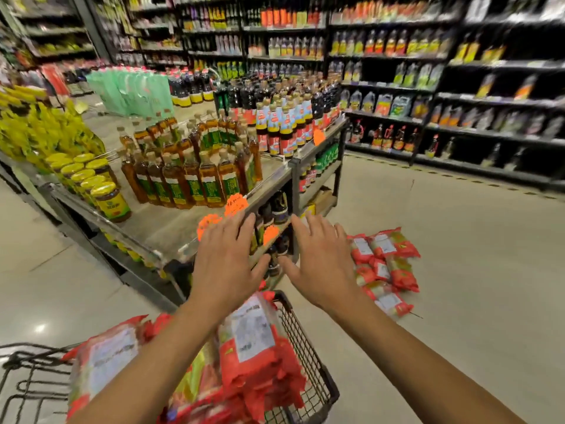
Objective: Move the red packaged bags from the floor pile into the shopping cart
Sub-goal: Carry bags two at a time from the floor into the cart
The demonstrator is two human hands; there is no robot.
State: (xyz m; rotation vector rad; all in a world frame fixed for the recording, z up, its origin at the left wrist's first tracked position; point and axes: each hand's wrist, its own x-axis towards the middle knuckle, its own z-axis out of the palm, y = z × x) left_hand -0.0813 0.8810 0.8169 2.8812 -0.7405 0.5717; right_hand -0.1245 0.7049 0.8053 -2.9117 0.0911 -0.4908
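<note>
Red plastic fills the wire shopping cart: several red packaged bags with white labels lie stacked in it, heaped above its rim toward the front right corner. More of the same bags make up the floor pile, lying flat on the pale tiled floor near the closest corner of the display table, to the right of the cart and apart from it.

Both bare arms reach forward over the cart. The left hand and the right hand hang side by side in the air beyond the cart's far edge, palms down, fingers straight and spread apart, thumbs pointing toward each other. Neither holds anything.

The table carries amber bottles with green labels toward its front edge, jars with yellow lids along its left edge, and dark sauce bottles further back. Orange price tags sit on its near edge. Tall shelves of bottles stand behind, too blurred to read.
</note>
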